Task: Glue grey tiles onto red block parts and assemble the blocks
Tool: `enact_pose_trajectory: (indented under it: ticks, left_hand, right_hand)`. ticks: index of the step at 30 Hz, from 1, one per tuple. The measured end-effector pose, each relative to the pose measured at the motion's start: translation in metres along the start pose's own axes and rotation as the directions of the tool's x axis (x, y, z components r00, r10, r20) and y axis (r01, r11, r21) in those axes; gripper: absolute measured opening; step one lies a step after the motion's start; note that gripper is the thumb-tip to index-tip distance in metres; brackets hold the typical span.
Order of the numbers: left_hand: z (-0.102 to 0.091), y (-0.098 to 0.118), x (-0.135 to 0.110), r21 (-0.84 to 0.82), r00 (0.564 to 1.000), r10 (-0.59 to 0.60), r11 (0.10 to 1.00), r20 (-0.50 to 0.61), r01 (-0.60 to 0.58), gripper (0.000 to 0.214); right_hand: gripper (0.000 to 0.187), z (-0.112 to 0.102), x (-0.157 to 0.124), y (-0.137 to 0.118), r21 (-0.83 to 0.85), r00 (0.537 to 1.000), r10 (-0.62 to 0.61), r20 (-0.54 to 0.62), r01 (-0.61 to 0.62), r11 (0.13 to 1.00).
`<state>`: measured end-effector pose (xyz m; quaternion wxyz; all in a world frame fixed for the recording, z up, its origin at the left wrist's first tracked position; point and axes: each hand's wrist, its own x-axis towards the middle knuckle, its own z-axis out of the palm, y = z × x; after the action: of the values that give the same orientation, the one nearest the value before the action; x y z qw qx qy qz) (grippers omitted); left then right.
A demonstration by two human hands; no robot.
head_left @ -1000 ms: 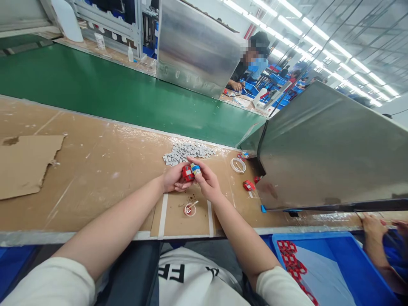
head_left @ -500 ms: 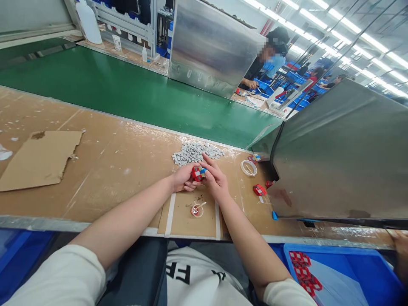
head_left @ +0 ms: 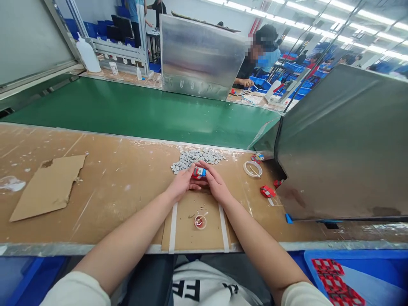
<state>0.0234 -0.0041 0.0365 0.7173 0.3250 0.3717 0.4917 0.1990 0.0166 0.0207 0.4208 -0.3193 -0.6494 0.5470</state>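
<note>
We find the red-and-blue toy piece point(head_left: 199, 172) held just above the tabletop point(head_left: 127, 174), short of its far edge. The left hand point(head_left: 184, 182) has its fingers closed around the red end; the right hand point(head_left: 218, 185) grips the blue end, its fingertips along the top and side. We judge that the two-handed hold steadies something small and keeps its upper face in sight.

Just beyond the hands, toward the far edge, we see a heap of grey tiles point(head_left: 201, 156), probably spread there for easy picking. Nearer us, by the near edge, a small cup point(head_left: 200, 222) of reddish contents with a stick in it stands between two white tape strips point(head_left: 173, 227), likely central so either hand can reach it.

Toward the right end, a white ring-shaped dish point(head_left: 248, 174) and a red piece point(head_left: 267, 191) lie beside a metal panel point(head_left: 344, 148). Along the far edge runs a green belt point(head_left: 143, 112); below the near edge, at right, sits a blue bin point(head_left: 366, 255) of red parts point(head_left: 333, 278).
</note>
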Motion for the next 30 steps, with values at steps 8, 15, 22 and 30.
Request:
enact_pose_trajectory:
  ticks: [8, 15, 22, 30]
  left_hand:
    - [0.002, 0.009, -0.011, 0.239, 0.931, 0.305, 0.907, 0.201, -0.348, 0.077]
    - [-0.002, 0.013, -0.027, 0.457, 0.849, 0.45, 0.716, 0.275, -0.528, 0.065]
    - [0.004, 0.018, -0.042, 0.567, 0.699, 0.584, 0.437, 0.412, -0.699, 0.063]
    - [0.012, 0.021, -0.045, 0.501, 0.489, 0.672, 0.198, 0.556, -0.842, 0.064]
  right_hand:
    - [0.062, -0.008, -0.004, -0.007, -0.095, 0.978, -0.201, 0.05, 0.205, 0.974]
    - [0.069, -0.011, -0.014, -0.016, -0.136, 0.946, -0.288, 0.149, 0.308, 0.942]
    - [0.06, -0.014, -0.018, -0.031, -0.207, 0.869, -0.46, 0.184, 0.491, 0.846]
    - [0.063, -0.014, -0.016, -0.031, -0.192, 0.771, -0.587, 0.246, 0.632, 0.751]
